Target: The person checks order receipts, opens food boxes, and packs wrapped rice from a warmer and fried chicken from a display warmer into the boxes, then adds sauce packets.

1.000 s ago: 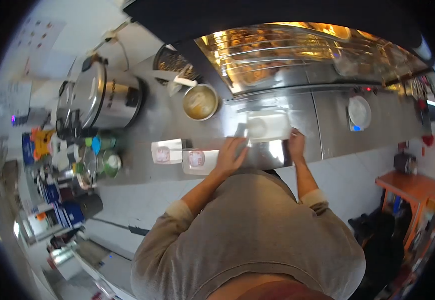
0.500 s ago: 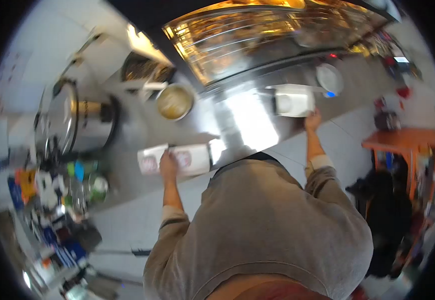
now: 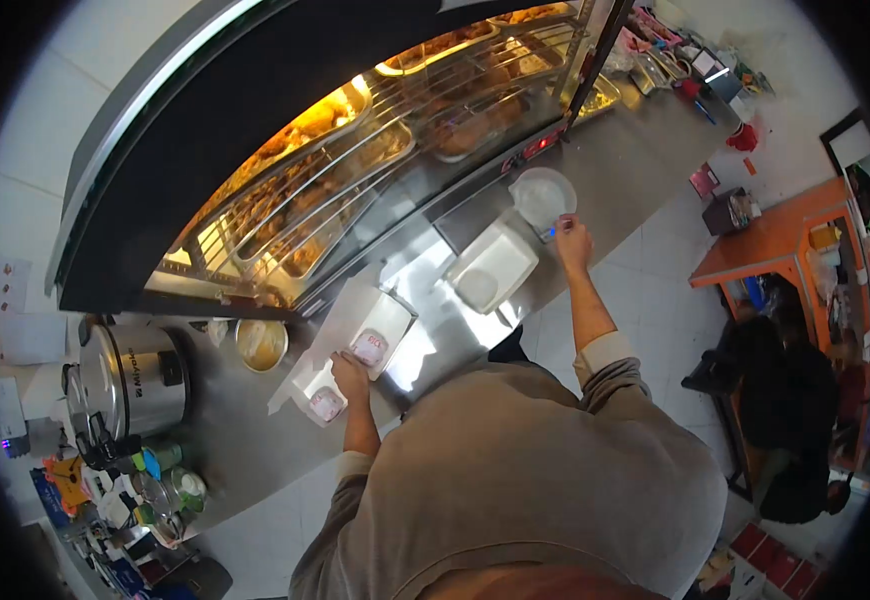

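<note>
My left hand (image 3: pixel 352 378) has its fingers closed on a white takeaway box (image 3: pixel 391 318) with pink printed marks, lying on the metal counter. A translucent sheet-like piece (image 3: pixel 345 305) lies along the box's far side. My right hand (image 3: pixel 573 245) reaches to the near edge of a round whitish bowl (image 3: pixel 544 194). Its fingers pinch together by a small blue part there; what exactly they grip is partly hidden. Between my hands stands an open white rectangular container (image 3: pixel 495 264), close to the bowl.
A glass-fronted heated cabinet (image 3: pixel 375 170) with trays of browned food stands behind the counter (image 3: pixel 255 450). To the left are a metal bowl (image 3: pixel 261 345) with yellowish contents and a large steel cooker (image 3: pixel 135 375). An orange table (image 3: pixel 755 245) stands right, with a dark-clothed person (image 3: pixel 785 400) nearby.
The view has turned. My right hand has left the white rectangular container and moved to the round bowl's edge by the blue part. My left hand stays on the printed box.
</note>
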The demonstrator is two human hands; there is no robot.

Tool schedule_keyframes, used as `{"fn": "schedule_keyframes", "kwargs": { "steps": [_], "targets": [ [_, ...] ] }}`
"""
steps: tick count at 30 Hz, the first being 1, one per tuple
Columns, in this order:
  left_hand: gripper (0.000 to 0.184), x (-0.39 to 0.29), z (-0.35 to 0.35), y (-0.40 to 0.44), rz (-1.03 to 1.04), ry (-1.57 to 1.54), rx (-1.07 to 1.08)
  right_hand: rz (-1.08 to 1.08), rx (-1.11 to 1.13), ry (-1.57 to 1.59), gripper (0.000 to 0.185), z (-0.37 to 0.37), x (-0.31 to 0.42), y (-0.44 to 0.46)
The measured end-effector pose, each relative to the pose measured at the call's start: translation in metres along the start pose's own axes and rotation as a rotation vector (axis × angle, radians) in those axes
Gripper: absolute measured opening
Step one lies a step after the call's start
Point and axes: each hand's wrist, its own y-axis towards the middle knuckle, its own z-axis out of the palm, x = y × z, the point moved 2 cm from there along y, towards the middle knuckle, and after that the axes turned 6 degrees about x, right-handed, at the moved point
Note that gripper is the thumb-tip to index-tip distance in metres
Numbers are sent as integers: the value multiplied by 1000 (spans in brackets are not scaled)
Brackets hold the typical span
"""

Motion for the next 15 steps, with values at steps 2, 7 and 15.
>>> {"fn": "schedule_keyframes", "kwargs": {
  "steps": [2,7,15],
  "targets": [
    [42,-26,7,-5,-61,23,2,-96,23,-285,28,-5,26,20],
    [53,-68,-4,-32,-279,290,129,-345,93,-242,21,6,31,72],
    [27,-343,-120,-163,910,-187,-269,-1325,403,285,14,-128,191,-1]
  ]
}}
